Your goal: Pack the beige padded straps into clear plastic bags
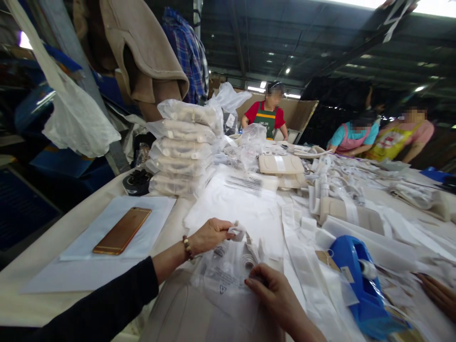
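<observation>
The long white counter [71, 228] fills the frame from lower left to far right. On it, at upper centre-left, a tall stack of sealed clear plastic packs [181, 147] stands finished, by my judgement. Loose white strips and beige padded pieces [342, 209] spread across the right half, apparently not yet bagged. A blue plastic tape dispenser [363, 285] sits at lower right; a gold phone [122, 230] lies on white sheets at centre-left. At bottom centre, a clear printed plastic bag [228, 275] lies flat over a beige piece. My left hand [210, 235] pinches its top edge; my right hand [274, 292] presses fingertips onto it. Sealing appears outstanding.
</observation>
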Motion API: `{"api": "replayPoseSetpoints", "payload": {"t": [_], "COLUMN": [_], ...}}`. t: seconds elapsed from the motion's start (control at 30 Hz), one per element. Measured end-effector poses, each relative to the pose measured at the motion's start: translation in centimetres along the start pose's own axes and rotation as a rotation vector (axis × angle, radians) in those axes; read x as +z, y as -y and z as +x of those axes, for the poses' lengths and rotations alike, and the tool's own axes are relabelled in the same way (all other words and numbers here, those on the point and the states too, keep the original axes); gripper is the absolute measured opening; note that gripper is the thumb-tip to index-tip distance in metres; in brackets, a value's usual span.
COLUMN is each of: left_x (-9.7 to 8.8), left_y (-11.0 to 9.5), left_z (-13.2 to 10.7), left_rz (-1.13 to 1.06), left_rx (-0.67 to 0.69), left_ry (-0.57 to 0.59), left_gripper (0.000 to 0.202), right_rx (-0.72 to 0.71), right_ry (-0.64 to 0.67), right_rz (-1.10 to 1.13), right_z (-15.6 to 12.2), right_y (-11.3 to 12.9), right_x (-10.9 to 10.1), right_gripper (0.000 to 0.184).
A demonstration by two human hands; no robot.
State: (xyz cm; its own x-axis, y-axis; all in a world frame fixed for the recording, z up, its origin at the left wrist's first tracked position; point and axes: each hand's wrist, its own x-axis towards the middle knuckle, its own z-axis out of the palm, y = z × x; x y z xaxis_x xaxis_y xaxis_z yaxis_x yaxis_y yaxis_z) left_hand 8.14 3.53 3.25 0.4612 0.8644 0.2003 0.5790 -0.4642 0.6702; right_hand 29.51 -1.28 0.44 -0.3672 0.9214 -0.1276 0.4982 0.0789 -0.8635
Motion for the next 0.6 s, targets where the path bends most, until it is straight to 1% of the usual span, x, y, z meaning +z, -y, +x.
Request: {"api": "replayPoseSetpoints", "payload": {"t": [0.07,0.13,0.23,0.3,0.37,0.43,0.47,0.53,0.6], "left_x": [-0.3,0.0,1.1,1.7,1.9,1.9,1.8,1.8,1.9], "left_y": [-0.3,-0.3,-0.2,-0.2,-0.5,-0.7,-0.9,-1.1,-1.4], "left_z": [0.0,-0.5,-1.9,-2.9,-3.8,-4.4,-4.6,-4.9,-4.9], "left_rz": [-0.019,-0.007,0.05,0.132,0.265,0.382,0.41,0.398,0.358], "left_rx": [0.006,0.044,0.116,0.146,0.17,0.194,0.202,0.203,0.203], "left_ry": [0.003,0.036,0.138,0.198,0.238,0.262,0.264,0.245,0.211], "left_gripper": [0.028,0.026,0.027,0.024,0.02,0.018,0.017,0.018,0.022], "right_rx": [-0.03,-0.038,-0.022,-0.038,-0.119,-0.268,-0.352,-0.487,-0.549], "right_ry": [-0.031,-0.042,-0.029,-0.033,-0.109,-0.202,-0.216,-0.16,-0.086], "right_rz": [-0.089,-0.186,-0.305,-0.39,-0.498,-0.587,-0.608,-0.596,-0.558], "right_z": [1.0,1.9,2.6,2.6,2.2,1.5,1.2,0.6,0.2], "right_y": [0.1,0.0,0.0,0.2,0.6,1.0,1.1,1.1,0.8], "right_x": [-0.1,-0.3,-0.7,-0.9,-1.0,-0.7,-0.3,0.7,1.7], "right_gripper": [0.016,0.013,0.007,0.004,0.005,0.01,0.014,0.016,0.017]}}
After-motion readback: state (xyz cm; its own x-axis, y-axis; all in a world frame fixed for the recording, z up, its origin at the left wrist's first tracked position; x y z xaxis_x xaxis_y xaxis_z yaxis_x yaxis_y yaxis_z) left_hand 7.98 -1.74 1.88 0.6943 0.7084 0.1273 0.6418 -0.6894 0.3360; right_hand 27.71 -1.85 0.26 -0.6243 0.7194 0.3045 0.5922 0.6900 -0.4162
